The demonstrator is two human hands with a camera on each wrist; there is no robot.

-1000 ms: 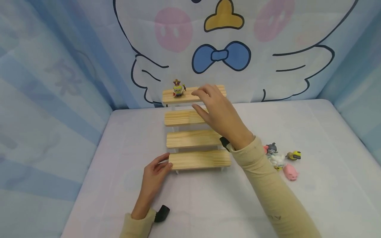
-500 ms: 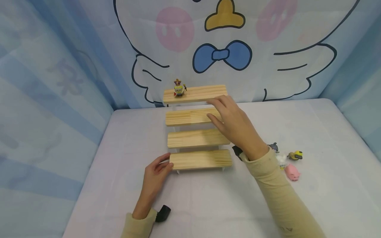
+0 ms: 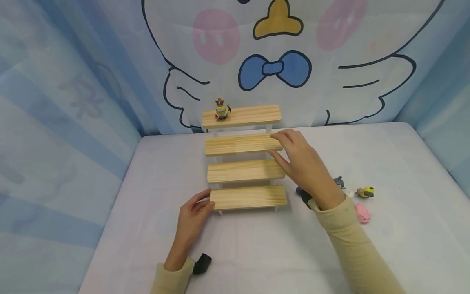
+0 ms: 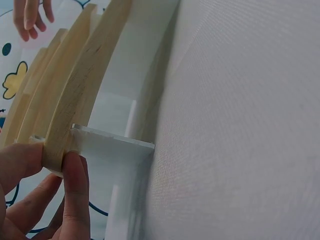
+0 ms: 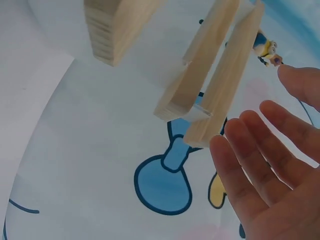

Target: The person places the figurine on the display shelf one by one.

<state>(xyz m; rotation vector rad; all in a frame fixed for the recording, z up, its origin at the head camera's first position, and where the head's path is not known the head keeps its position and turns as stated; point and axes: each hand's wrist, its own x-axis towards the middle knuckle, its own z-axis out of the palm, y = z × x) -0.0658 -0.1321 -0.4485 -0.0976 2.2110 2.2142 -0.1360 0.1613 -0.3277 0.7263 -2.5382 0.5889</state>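
Pale wood made up the four tiers of the display stand [image 3: 235,173], which stood on the white-covered table [image 3: 154,175], its top tier [image 3: 253,115] nearest the backdrop [image 3: 367,102]. From where I watched, the person's left hand [image 3: 192,214] had the stand's bottom plank [image 3: 248,197] pinched at its left end, thumb and fingers set against the wood. The right hand [image 3: 302,159] was at the stand's right side, by the end of the second plank from the top [image 3: 238,145]; its fingers reached out nearly straight, the thumb well apart from them, and gripped nothing, though I couldn't tell whether a fingertip brushed the wood. On the stand's top tier, towards the left end, a crowned Minion figurine [image 3: 221,110] stood upright. Well to the right of the stand were a pink pig figurine [image 3: 362,213], a small yellow-and-black figurine [image 3: 365,192] and a grey figurine [image 3: 339,183], partly hidden. Behind the stand, the backdrop showed a blue bow tie [image 3: 273,68].
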